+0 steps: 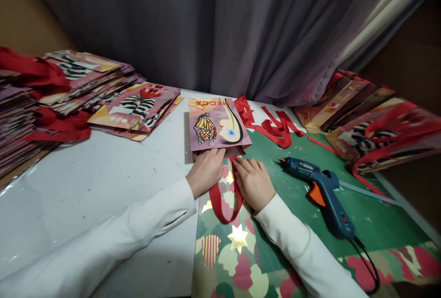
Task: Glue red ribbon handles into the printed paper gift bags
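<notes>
A purple paper bag (pixel 220 123) printed with a butterfly lies in front of me, its mouth towards me. A red ribbon handle (pixel 225 217) loops out of that mouth over patterned paper. My left hand (pixel 208 169) is at the mouth's left side, fingers curled against the bag's edge, the tips partly hidden inside. My right hand (pixel 255 181) rests at the right side of the loop, its fingers close together and pressing on the ribbon near the bag. To the right of that hand lies a blue glue gun (pixel 317 183) with an orange trigger.
Stacked flat bags (pixel 93 77) and red ribbons (pixel 48 77) fill the left side. A few bags (pixel 134 109) lie nearer. Loose red ribbon pieces (pixel 272 126) are behind the green mat (pixel 296 224). Bags with handles (pixel 379 128) stand at right. A grey curtain (pixel 172 27) hangs behind.
</notes>
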Action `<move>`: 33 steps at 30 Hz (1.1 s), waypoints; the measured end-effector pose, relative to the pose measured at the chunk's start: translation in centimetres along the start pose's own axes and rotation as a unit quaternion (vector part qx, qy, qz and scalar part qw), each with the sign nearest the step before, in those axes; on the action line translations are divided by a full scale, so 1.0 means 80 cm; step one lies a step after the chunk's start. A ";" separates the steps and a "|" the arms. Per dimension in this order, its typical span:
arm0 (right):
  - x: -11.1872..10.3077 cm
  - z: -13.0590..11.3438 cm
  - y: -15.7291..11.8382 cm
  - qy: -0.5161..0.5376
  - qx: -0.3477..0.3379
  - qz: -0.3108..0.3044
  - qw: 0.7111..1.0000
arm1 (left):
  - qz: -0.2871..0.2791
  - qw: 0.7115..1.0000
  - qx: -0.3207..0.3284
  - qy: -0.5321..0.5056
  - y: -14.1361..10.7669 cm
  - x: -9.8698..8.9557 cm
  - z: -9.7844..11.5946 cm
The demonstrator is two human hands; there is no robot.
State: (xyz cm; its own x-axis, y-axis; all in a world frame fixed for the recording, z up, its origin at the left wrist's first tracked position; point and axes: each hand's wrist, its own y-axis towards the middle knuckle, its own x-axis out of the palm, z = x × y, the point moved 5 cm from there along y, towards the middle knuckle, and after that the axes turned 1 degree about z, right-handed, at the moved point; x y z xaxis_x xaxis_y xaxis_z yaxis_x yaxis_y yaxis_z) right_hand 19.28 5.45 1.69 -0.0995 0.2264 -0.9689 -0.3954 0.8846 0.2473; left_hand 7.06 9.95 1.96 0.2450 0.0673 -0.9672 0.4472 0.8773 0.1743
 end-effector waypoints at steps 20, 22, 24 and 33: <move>0.003 -0.004 0.000 -0.039 -0.007 -0.023 0.999 | -0.016 1.000 0.001 -0.006 -0.001 0.001 0.000; 0.002 -0.005 0.000 -0.041 -0.006 -0.029 0.999 | -0.018 1.000 0.006 0.001 0.000 0.002 0.001; 0.001 -0.005 0.001 -0.043 -0.006 -0.032 0.999 | -0.022 1.000 0.015 0.014 0.000 0.003 0.001; 0.000 0.000 0.000 -0.043 -0.012 -0.036 0.998 | -0.035 0.998 0.030 0.047 -0.001 0.009 0.001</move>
State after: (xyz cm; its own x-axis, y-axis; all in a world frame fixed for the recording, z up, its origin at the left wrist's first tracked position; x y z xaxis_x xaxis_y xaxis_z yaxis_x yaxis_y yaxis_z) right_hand 19.28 5.46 1.73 0.0078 0.1984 -0.9801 -0.4202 0.8900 0.1768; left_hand 7.29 9.85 1.25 0.1309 0.0534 -0.9900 0.5119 0.8515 0.1136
